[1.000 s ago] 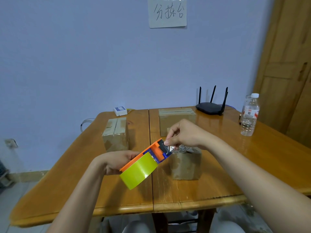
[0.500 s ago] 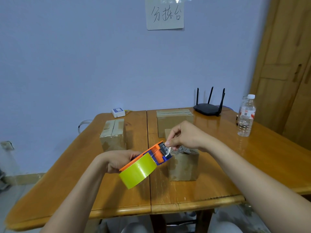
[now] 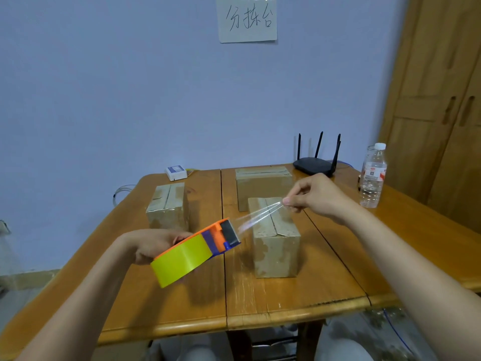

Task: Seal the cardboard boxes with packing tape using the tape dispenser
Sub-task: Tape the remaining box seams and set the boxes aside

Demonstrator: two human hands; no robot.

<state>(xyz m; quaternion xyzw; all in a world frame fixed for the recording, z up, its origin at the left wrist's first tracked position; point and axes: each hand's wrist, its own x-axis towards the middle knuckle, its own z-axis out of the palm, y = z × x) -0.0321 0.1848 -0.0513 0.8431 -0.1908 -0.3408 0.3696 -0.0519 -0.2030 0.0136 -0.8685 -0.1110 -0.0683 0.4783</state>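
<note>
At lower left of the frame my left hand (image 3: 153, 244) curls round the tape dispenser (image 3: 195, 252), holding it off the table (image 3: 286, 303) with its cutter end aimed up and right so the roll can pay out. From there the clear tape (image 3: 260, 216) stretches taut to centre right, where my right hand (image 3: 316, 198) pinches its free end between thumb and fingertip. The strip hangs just above the nearest cardboard box (image 3: 276, 246), right of the dispenser, which I judge I'll seal first.

Tape dispenser (image 3: 221, 237): orange body, blue parts; roll (image 3: 183, 259) yellow-green. Boxes (image 3: 274, 238) brown. Table (image 3: 286, 295) orange-brown wood. Router (image 3: 313, 165) black. Wall (image 3: 130, 87) pale lilac.
</note>
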